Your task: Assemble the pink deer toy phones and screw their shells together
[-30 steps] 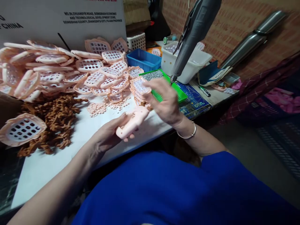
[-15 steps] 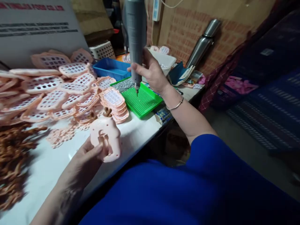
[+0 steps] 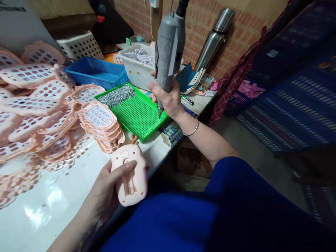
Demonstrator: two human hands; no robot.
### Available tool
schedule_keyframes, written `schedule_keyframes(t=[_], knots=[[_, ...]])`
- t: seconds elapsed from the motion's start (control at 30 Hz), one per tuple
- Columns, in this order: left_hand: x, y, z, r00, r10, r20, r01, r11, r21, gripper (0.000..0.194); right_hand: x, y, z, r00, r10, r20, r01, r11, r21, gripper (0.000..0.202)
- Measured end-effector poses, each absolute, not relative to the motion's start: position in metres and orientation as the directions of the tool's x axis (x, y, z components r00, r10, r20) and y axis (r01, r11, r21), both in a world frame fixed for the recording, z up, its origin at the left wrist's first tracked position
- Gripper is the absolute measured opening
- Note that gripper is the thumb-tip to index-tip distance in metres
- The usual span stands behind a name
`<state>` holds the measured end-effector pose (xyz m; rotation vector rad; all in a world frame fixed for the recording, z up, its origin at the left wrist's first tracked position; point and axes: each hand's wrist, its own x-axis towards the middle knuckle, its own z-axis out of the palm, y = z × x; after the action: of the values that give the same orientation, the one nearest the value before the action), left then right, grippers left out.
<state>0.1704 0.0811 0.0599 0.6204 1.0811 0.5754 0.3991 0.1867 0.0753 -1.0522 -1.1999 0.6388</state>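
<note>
My left hand [image 3: 105,189] grips a pink plastic toy shell [image 3: 136,185] with small brown antlers, its back turned up. An open battery slot and several screw holes show on that back, and my thumb lies across it. My right hand [image 3: 168,96] is wrapped round a grey electric screwdriver [image 3: 168,52], held nearly upright with its bit pointing down. The bit is over the right part of a green perforated tray [image 3: 139,120]; whether it touches cannot be made out. Small silver screws [image 3: 118,96] are heaped at the tray's far left end.
Pink shell parts with perforated panels [image 3: 34,101] pile up at the left, with a neat stack [image 3: 99,119] beside the tray. Behind stand a blue bin [image 3: 97,71], a white tub [image 3: 139,70] and a steel flask [image 3: 215,38]. The table edge runs diagonally beneath my hands.
My view has swung right and closer to the tray. The screwdriver has tilted, its bit now lower over the tray's right side. The toy shell has turned so its back faces me more squarely.
</note>
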Motion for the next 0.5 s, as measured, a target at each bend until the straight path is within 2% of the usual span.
schedule_keyframes(t=[0.13,0.23,0.5], knots=[[0.178,0.079,0.058,0.274,0.752,-0.599,-0.171,0.651,0.739,0.052,0.402,0.192,0.067,0.29,0.862,0.415,0.103,0.403,-0.909,0.062],[0.178,0.08,0.058,0.293,0.748,-0.595,-0.159,0.652,0.742,0.053,0.4,0.186,0.07,0.311,0.853,0.42,0.066,0.422,-0.904,0.065],[0.172,0.083,0.051,0.31,0.767,-0.561,-0.121,0.618,0.777,0.053,0.393,0.177,0.073,0.337,0.831,0.443,0.055,0.452,-0.89,0.06]])
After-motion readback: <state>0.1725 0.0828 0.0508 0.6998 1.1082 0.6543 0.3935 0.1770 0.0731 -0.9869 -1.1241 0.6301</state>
